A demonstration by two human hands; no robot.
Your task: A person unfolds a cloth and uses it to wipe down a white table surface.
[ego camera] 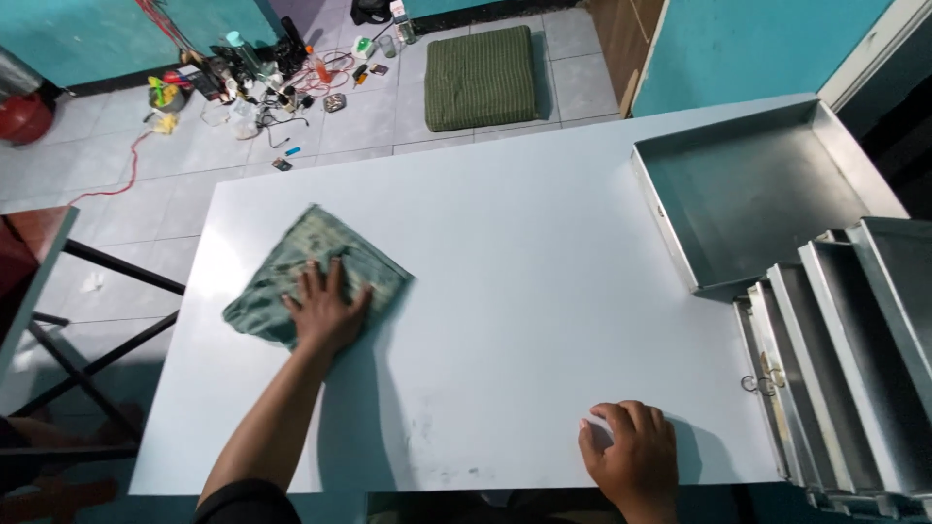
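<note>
A person's left hand [325, 312] lies flat, fingers spread wide, pressing a crumpled green cloth [316, 274] onto a white table [524, 291] — the cloth sits under and beyond the fingertips. The right hand [633, 456] rests near the table's front edge, fingers curled loosely, holding nothing. Well to its right — stacked metal trays [835, 359].

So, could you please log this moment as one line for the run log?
left hand: flat on green cloth | right hand: resting on white table, near edge | metal trays: right side
</note>
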